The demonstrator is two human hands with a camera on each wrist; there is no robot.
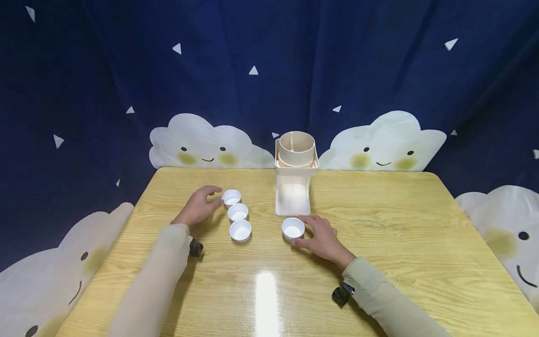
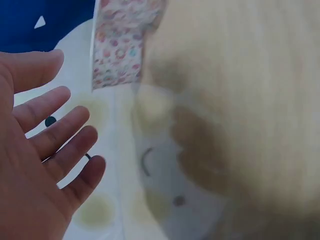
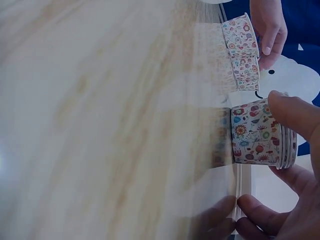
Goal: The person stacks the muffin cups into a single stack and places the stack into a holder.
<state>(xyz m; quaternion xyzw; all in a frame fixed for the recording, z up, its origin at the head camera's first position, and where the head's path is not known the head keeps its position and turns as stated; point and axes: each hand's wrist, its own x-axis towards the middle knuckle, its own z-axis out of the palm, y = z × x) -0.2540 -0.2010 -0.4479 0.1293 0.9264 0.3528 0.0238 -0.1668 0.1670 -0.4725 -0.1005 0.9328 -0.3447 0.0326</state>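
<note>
My right hand (image 1: 322, 238) pinches a small stack of paper cups (image 1: 293, 229) between thumb and fingers, and the stack stands upright on the table. The right wrist view shows the floral print of these nested cups (image 3: 257, 132) and several rims at the top. Left of the stack, three white-lined paper cups stand in a row: a near one (image 1: 240, 230), a middle one (image 1: 237, 213) and a far one (image 1: 231, 198). My left hand (image 1: 201, 205) is beside the far cup, its fingers relaxed and apart. A patterned cup (image 2: 120, 57) shows past its fingertips.
A cream stand (image 1: 292, 187) with a round cylinder (image 1: 296, 145) on top rises at the table's back edge, just beyond the stack. The wooden table (image 1: 379, 224) extends to both sides. Behind it hangs a dark blue curtain (image 1: 286, 37) with clouds and triangles.
</note>
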